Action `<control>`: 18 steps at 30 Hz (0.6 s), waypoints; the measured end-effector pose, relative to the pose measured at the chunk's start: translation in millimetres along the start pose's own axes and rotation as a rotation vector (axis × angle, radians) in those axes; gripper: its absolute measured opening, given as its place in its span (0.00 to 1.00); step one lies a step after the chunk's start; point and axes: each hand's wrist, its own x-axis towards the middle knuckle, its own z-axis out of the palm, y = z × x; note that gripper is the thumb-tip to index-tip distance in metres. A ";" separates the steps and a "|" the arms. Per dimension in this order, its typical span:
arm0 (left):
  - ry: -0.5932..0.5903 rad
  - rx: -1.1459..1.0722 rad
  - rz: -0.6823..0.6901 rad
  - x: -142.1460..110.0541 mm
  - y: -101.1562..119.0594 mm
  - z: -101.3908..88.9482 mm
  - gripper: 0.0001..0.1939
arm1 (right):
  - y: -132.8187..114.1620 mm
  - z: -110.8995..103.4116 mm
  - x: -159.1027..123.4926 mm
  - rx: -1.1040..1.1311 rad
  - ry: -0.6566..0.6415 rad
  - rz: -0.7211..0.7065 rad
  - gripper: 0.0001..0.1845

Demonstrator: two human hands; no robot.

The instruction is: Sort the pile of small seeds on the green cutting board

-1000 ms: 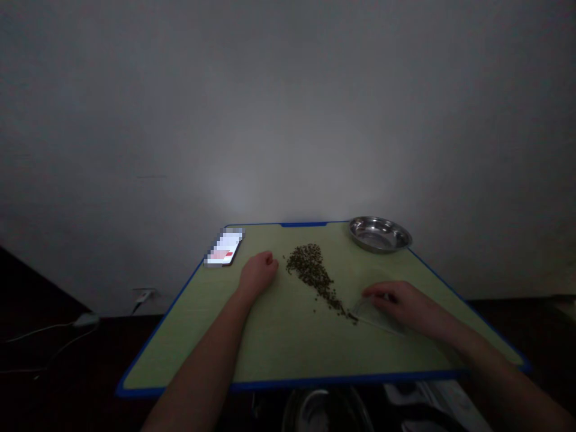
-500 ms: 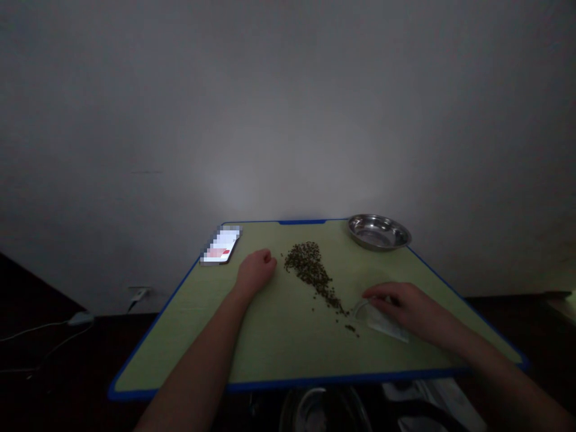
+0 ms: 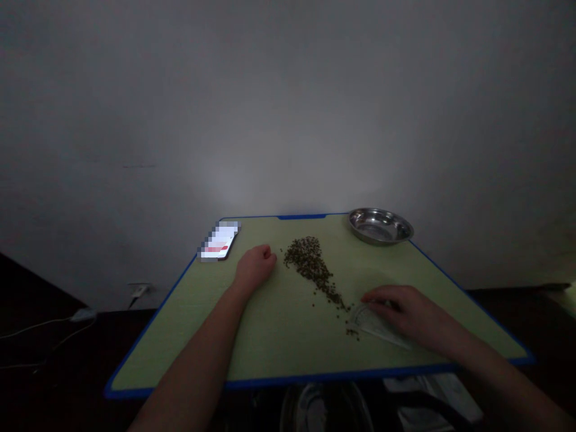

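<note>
My right hand (image 3: 398, 306) pinches a clear, half-round protractor (image 3: 375, 324) between thumb and fingers, low over the right side of the green table. Its curved edge is close to the tail of a pile of small dark brown and green beans or seeds (image 3: 310, 263). A few loose seeds (image 3: 352, 332) lie just left of the protractor. To the left of the pile, my left hand (image 3: 256, 265) rests on the tabletop in a loose fist, with nothing visible in it. My right palm and fingers hide part of the protractor.
The green table (image 3: 189, 336) has a blue rim and stands against a grey wall. A shiny metal bowl (image 3: 380, 228) sits at the far right corner. On the far left lies a lit phone (image 3: 219, 241). Below the near edge are a metal pot-like object (image 3: 326, 408) and cables (image 3: 83, 315).
The protractor has tilted slightly, and its markings now show. The small clump of seeds beside it has spread a little. My left hand stays in place; the whole view has shifted slightly.
</note>
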 end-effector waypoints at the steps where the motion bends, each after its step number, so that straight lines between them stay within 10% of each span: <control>1: -0.001 -0.001 -0.001 0.1 0.0 0.2 0.10 | 1.0 0.1 -0.6 -0.005 0.005 0.004 0.14; 18: 0.001 0.020 0.006 0.4 -1.0 1.9 0.10 | -8.6 9.3 10.5 -0.026 0.039 -0.059 0.13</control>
